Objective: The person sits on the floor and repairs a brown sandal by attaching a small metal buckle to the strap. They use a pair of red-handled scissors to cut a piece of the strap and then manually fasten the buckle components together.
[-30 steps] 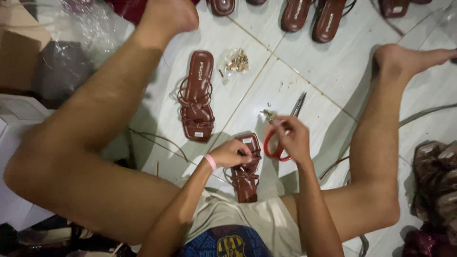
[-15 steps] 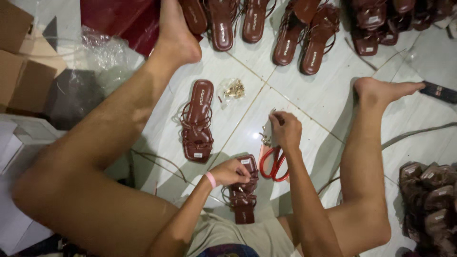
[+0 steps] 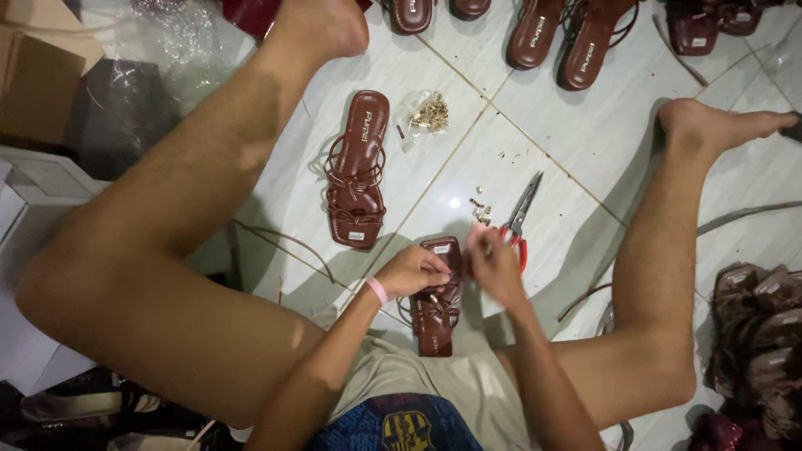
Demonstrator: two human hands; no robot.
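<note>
Here both hands (image 3: 455, 269) pinch straps on the brown sandal (image 3: 438, 313).

The floor (image 3: 585, 142) is pale tile with thin dark seams. On it lie a brown strappy sandal (image 3: 357, 171), a small clear bag of brass fittings (image 3: 426, 114), a few loose fittings (image 3: 480, 210) and red-handled pliers (image 3: 520, 219) (jaws pointing away). More sandals (image 3: 576, 38) line the far edge; a cord (image 3: 284, 242) trails nearby.
</note>
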